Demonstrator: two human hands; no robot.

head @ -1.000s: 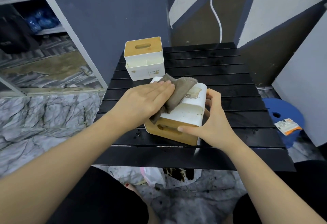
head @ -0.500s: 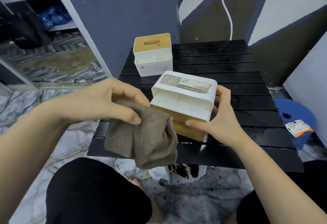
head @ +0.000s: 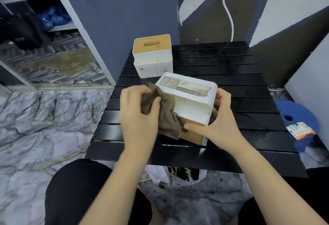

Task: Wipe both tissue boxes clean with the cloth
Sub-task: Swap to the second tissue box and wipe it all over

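Note:
A white tissue box with a wooden lid lies tipped on its side on the black slatted table, its "TISSUE HOLDER" label facing up and its wooden lid toward me. My right hand grips its right side, thumb on the wooden lid. My left hand holds a bunched brown cloth against the box's left side. A second white tissue box with a wooden lid stands upright at the table's far left corner.
A blue stool with a small packet on it stands right of the table. A dark blue wall rises behind the table, shelving at far left. Marble floor lies to the left; a plastic bag sits under the table's front edge.
My left hand lifted the cloth off the box top, pulled it down and left, then brought it back against the box's left side. The right hand kept hold of the box.

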